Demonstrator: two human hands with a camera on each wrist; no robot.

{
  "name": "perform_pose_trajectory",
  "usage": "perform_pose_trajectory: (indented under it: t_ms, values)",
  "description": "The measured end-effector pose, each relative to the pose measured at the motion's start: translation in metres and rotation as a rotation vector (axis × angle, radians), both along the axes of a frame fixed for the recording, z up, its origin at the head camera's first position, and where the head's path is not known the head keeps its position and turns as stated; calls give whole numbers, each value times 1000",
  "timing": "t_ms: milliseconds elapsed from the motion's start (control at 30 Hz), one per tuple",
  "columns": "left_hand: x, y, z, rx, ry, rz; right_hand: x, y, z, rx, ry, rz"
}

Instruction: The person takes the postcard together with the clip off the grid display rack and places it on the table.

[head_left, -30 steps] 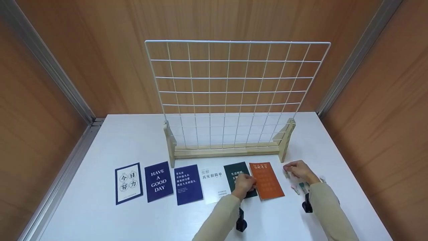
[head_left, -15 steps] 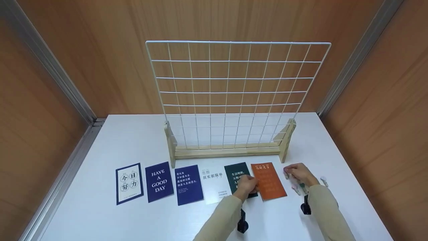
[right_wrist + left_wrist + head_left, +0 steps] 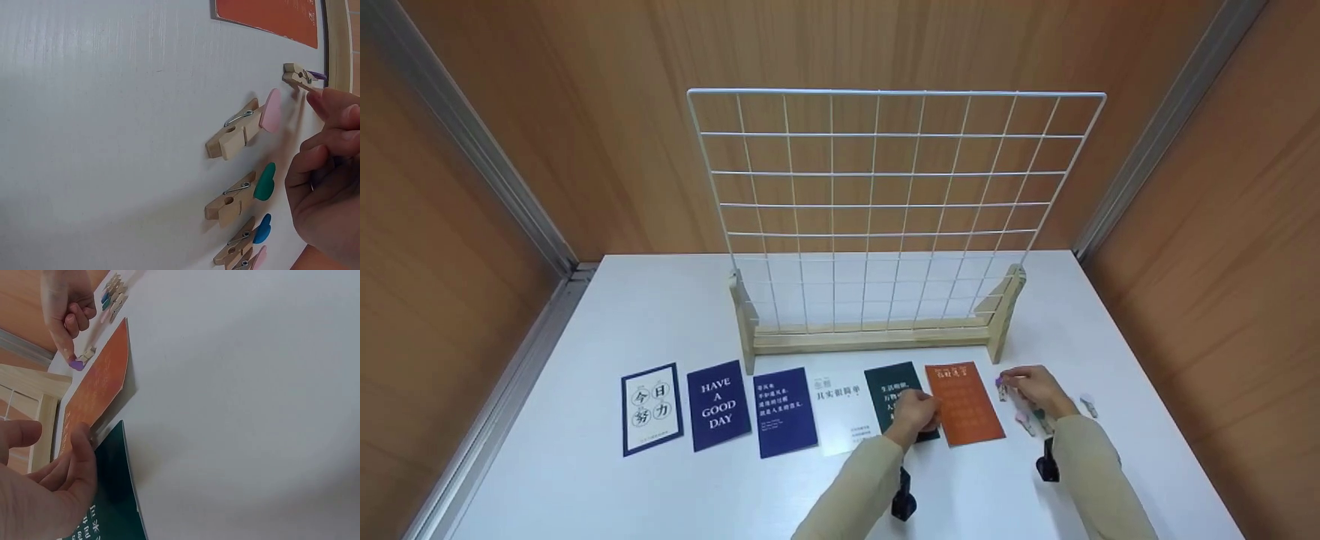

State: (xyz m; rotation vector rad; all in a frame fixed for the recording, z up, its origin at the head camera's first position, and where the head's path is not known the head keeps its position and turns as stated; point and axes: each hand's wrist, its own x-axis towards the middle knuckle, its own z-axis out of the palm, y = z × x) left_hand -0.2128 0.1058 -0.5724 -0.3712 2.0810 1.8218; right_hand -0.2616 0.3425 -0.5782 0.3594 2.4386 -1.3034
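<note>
My left hand (image 3: 916, 411) is over the green card (image 3: 889, 375). In the left wrist view its thumb stands apart from loosely bent fingers, and its fingertips are right at the edge of the orange card (image 3: 104, 374). To the right, my right hand (image 3: 1039, 390) pinches a wooden clothespin (image 3: 300, 75) with a purple heart at the end, close over the table. Beside that hand lie more wooden clothespins: one with a pink heart (image 3: 236, 132), one with a green heart (image 3: 232, 205), one with a blue heart (image 3: 236, 247) and another pink one.
A white wire grid (image 3: 877, 173) stands upright in a wooden base (image 3: 870, 341) behind the cards. Left of the green card lie a white card (image 3: 840, 420), two dark blue cards (image 3: 786, 439) and a blue-bordered card (image 3: 652, 439). Wooden walls enclose the table (image 3: 585, 495).
The orange card has shifted slightly right, away from the green card, and my left hand moved a little right with it. The purple heart now shows more clearly at my right fingertips.
</note>
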Motion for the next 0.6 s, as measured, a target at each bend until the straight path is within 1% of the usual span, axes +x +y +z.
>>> perform_pose_trajectory:
  t_ms: [233, 300, 367, 433, 533, 600]
  values:
    - [0, -6, 1, -25, 69, -15, 3, 6, 4, -85, 69, -33]
    - [0, -8, 1, -31, 90, -21, 3, 8, 7, -84, 84, -27]
    - [-1, -12, 2, -29, 107, -28, 3, 9, 10, -67, 88, -40]
    - [-2, -16, 4, -32, 127, -34, 4, 11, 12, -43, 96, -32]
    - [-4, -26, 8, -24, 156, -48, 5, 12, 16, -38, 102, -35]
    - [-6, -35, 11, -38, 180, -61, 6, 13, 18, -36, 108, -21]
